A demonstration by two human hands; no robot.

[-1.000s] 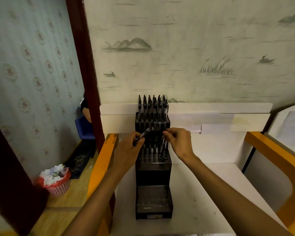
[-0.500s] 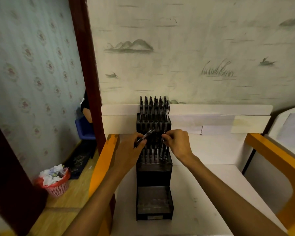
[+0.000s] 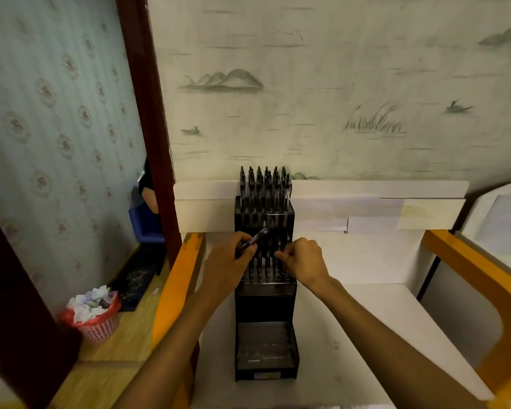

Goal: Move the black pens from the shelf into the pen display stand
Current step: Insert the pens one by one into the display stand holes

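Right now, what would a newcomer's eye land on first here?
The tall black pen display stand in the middle of the white shelf, its top tier packed with black pens. Both hands work at its middle tier: the left hand grips a pen, the right hand pinches one there.

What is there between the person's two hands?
In the head view, between the left hand and right hand stand black pens in the tall black pen display stand's middle tier.

one stand, too many black pens to count, two hands, one pink bin, one blue chair
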